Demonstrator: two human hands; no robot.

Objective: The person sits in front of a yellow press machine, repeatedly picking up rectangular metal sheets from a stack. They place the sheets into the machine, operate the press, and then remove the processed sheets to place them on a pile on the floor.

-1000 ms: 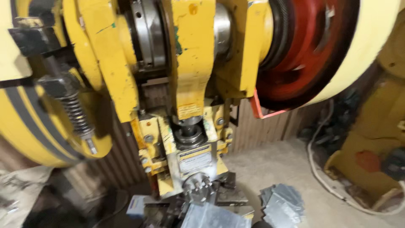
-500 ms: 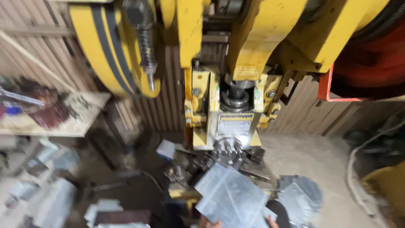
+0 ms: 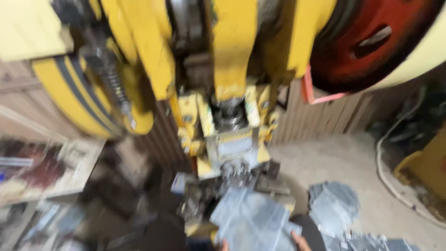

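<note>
At the bottom edge of the blurred head view, a grey metal sheet [image 3: 253,223] is held flat, tilted slightly, just in front of the press. Only fingertips are seen: those of the left hand [image 3: 225,245] show at the sheet's lower left corner, those of the right hand [image 3: 299,241] at its lower right corner. Both are touching the sheet's near edge; the grip of each hand appears to be closed on that edge, though most of each hand is cut off by the frame, so how far the fingers are curled cannot be told.

The sheet's far edge is laid against the dark die block [image 3: 241,186], directly below the ram [image 3: 232,144] of the yellow press [image 3: 232,56]. To the right of the sheet, a pile of similar grey sheets [image 3: 334,209] is seen lying on the concrete floor [image 3: 334,162]. To the left, a cluttered wooden table [image 3: 88,158] with dark scraps is made out, too blurred for detail.

Farther back, a coil spring [image 3: 111,88] hangs beside a yellow flywheel guard with black stripes [image 3: 69,93] on the left, and a large red wheel [image 3: 371,42] is seen at the upper right. A corrugated wall [image 3: 320,121] stands behind the press.
</note>
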